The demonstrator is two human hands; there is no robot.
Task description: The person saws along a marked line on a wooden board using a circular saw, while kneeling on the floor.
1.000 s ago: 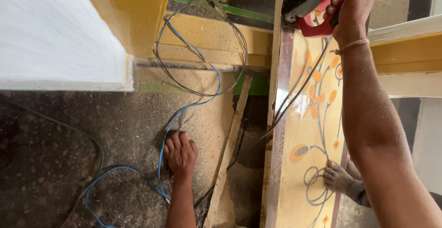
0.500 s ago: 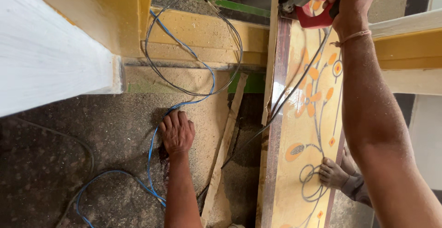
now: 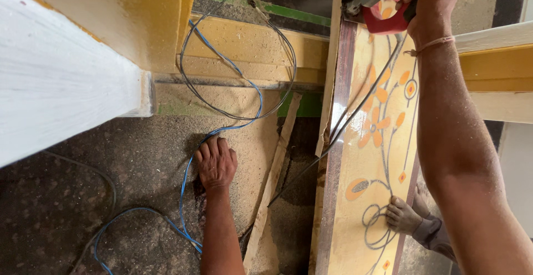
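The floor under you is dark speckled stone, and pale sawdust covers much of it. A white and yellow wooden piece fills the upper left of the view. Farther away, a yellow frame lies across the floor.

Your right hand is stretched forward at the top of the view, and its fingers are closed around the handle of a red and grey power saw. The saw sits on the far end of a long laminate board, which has a cream face with orange flowers and dark curling lines. So the tool is directly under your grip, and the board runs from it back toward you, under your right forearm. A black cord goes from the saw down across the board and over its left edge.

Your left hand lies flat on the sawdust, palm down, fingers spread, grasping nothing. A blue cable passes just beside it on the thumbless side, and I cannot tell if it touches the hand. A thin wooden strip lies on the floor between this hand and the board, well apart from the saw.

A bare foot presses on the near part of the board, on the dark curling lines.
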